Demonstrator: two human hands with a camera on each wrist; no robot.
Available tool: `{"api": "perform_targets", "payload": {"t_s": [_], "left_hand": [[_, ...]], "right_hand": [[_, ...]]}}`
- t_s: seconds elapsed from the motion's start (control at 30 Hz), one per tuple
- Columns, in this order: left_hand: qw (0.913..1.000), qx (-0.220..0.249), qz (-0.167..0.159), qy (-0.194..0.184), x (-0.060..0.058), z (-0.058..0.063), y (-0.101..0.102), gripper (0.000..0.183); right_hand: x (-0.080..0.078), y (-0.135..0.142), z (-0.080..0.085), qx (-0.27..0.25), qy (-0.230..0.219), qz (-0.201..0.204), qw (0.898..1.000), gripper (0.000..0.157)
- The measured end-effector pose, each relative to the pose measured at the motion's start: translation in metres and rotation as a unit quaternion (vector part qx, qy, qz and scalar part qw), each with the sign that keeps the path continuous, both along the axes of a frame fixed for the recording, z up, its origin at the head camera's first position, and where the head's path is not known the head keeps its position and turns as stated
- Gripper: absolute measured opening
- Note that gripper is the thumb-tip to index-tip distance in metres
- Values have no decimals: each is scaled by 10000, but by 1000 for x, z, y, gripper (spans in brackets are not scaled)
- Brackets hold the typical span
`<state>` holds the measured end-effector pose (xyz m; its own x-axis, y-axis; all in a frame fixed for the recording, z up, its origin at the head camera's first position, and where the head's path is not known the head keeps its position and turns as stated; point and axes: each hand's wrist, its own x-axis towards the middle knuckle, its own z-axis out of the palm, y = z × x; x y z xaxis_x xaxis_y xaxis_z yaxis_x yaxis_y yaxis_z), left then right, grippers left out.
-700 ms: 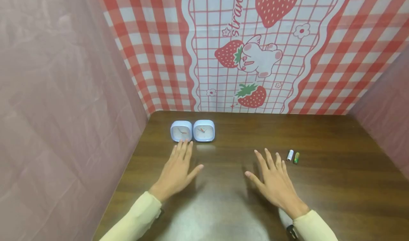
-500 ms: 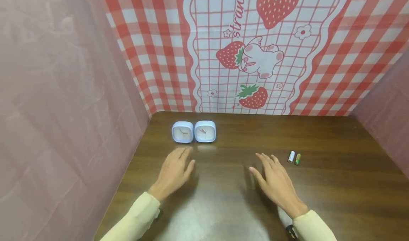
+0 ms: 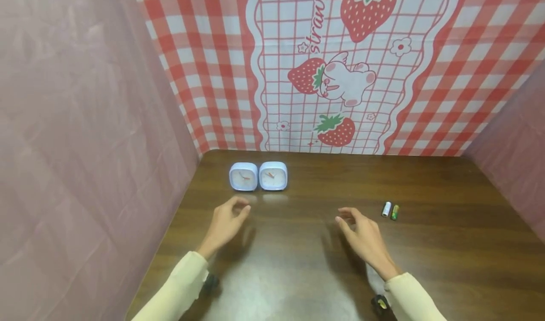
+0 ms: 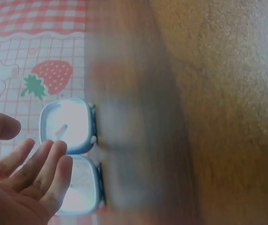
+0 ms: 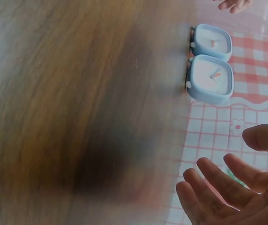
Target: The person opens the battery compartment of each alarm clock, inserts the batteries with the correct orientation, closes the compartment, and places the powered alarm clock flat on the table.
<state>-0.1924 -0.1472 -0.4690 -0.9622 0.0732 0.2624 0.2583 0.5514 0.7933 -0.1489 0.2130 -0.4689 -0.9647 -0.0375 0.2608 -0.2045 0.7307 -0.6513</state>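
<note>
Above the table, my left hand [image 3: 224, 226] bends its fingers loosely with the thumb close to them, holding nothing. Just beyond it stand two pale blue square alarm clocks side by side: the left clock [image 3: 243, 177] and the right clock [image 3: 273, 176]. In the left wrist view, the fingers of my left hand [image 4: 28, 185] overlap the clocks in the picture. My right hand [image 3: 364, 236] is also loosely bent over the table, holding nothing, as the right wrist view of that hand [image 5: 232, 197] confirms. To its right lie a white battery [image 3: 386, 209] and a green battery [image 3: 395, 212].
The brown wooden table [image 3: 298, 245] reaches back to a red-checked strawberry cloth [image 3: 225, 75] hanging behind it. Pinkish curtains [image 3: 85, 146] close in both sides. A dark wrist device [image 3: 380, 304] sits below the right sleeve.
Both hands have gone from spread, straight fingers to loosely bent ones. The left hand's fingertips have drawn back from the clocks. Clocks and batteries stay where they were.
</note>
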Motion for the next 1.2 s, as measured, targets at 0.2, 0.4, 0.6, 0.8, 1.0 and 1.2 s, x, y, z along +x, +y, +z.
{"api": "perform_targets", "payload": {"t_s": [0.2, 0.4, 0.6, 0.8, 1.0, 1.2], "left_hand": [[9994, 291, 99, -158, -9, -2, 3, 15], [9983, 422, 393, 85, -26, -3, 8, 12], [9977, 391, 439, 347, -45, 2, 12, 14], [9974, 606, 234, 315, -64, 9, 21, 18], [9934, 1141, -59, 70, -80, 4, 34, 19], [9931, 1166, -137, 57, -88, -3, 43, 28]], "right_hand": [[-12, -1, -6, -441, -239, -66, 9987, 33], [-26, -6, -8, -1113, -702, -242, 9910, 35], [-45, -20, -12, -2390, -1306, -39, 9622, 39], [-64, -31, -20, -2831, -1515, 15, 9470, 42], [-77, -41, -24, -2911, -1681, 141, 9417, 44], [-91, -53, -28, -2869, -1766, 146, 9414, 43]]}}
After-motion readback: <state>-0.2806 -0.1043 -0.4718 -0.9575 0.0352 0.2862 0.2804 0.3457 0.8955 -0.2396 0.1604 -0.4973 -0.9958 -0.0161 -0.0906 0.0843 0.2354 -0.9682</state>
